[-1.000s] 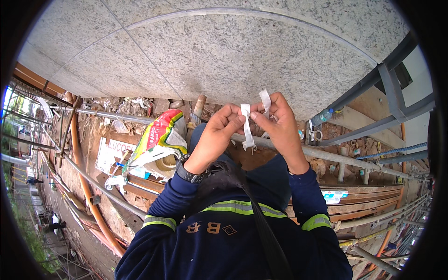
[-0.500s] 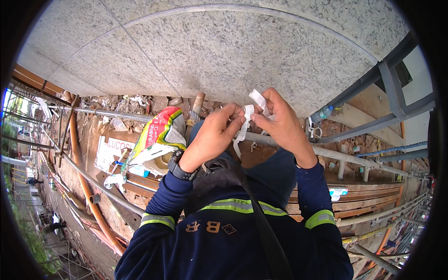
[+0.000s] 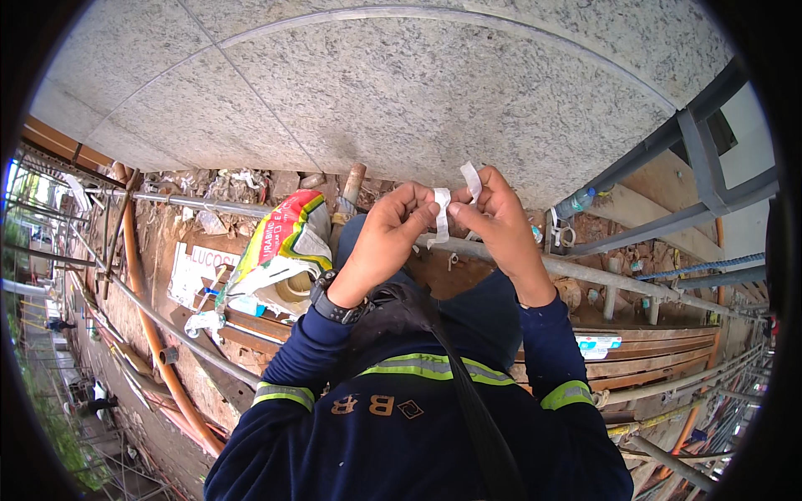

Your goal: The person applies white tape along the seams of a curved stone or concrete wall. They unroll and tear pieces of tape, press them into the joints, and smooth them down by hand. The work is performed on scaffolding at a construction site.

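Note:
A narrow white strip [image 3: 441, 210], thin like tape or paper, is pinched between my two hands in front of the stone wall. My left hand [image 3: 388, 234], with a black watch on its wrist, grips it between thumb and fingers; a short end hangs below the fingertips. My right hand [image 3: 499, 234] is closed on the strip beside it, fingertips close to the left ones. From the right fingers a loose white end [image 3: 471, 177] sticks up. Whether both pieces are one strip is hidden by the fingers.
Left of my arms lies a red, yellow and white plastic bag [image 3: 294, 238] with a beige roll [image 3: 294, 290] at its mouth. A speckled stone wall [image 3: 401, 100] stands ahead. Scaffold pipes [image 3: 643, 286] run across at right; a plastic bottle [image 3: 576, 203] lies near grey steel framing.
The strip's hanging end now shows shorter below my left fingers. The upright end has shifted slightly right and straightened. Both hands remain close together, still pinching.

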A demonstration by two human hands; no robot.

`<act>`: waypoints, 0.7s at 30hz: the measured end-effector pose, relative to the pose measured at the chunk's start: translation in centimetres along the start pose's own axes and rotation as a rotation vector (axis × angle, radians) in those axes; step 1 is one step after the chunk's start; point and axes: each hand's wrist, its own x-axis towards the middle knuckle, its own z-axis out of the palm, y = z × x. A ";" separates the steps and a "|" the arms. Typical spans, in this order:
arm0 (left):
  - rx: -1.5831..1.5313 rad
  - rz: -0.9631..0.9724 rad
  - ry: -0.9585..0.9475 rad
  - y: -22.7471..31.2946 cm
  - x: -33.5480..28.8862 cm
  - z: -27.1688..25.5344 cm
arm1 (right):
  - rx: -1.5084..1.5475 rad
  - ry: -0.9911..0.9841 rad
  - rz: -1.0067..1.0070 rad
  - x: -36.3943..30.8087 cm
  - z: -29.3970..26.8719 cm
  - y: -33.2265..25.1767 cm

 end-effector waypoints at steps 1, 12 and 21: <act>0.011 0.007 0.008 -0.3 0.1 -0.1 | 0.040 -0.009 0.006 0.0 0.0 -0.1; 0.169 0.012 -0.030 0.5 0.2 -0.2 | 0.154 -0.066 0.059 0.0 -0.4 -0.5; 0.050 0.002 -0.031 0.3 0.0 0.0 | 0.171 -0.052 0.011 0.0 0.1 0.1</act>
